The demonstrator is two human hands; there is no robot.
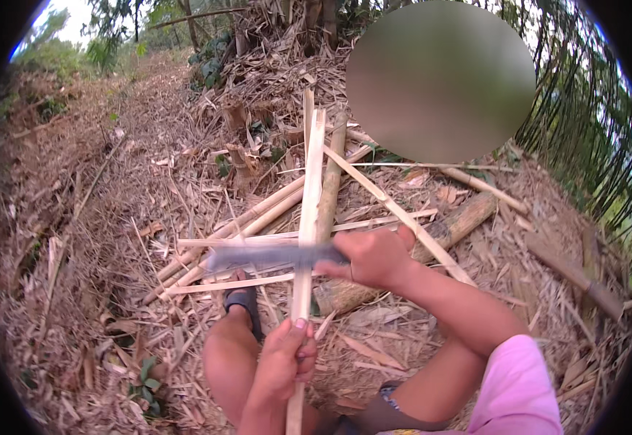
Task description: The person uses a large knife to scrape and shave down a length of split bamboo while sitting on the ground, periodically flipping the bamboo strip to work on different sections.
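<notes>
A long pale split bamboo strip (311,196) runs away from me up the middle of the view. My left hand (287,357) is closed around its near part, with the end passing below the hand. In my right hand (375,257), fingers wrapped round the handle, is a machete (258,255). Its dark blade, smeared by motion, lies crosswise over the strip just beyond my left hand. Whether the edge is cutting into the bamboo I cannot tell. Another thin strip (308,119) shows beside the far end.
Bamboo poles (279,190) and loose split pieces (410,221) lie crossed ahead. A thick log (461,225) rests to the right, near a wooden-handled tool (577,275). My sandalled foot (242,301) is close below the blade. Dry leaves and shavings cover the ground; cut stumps (240,163) stand farther off.
</notes>
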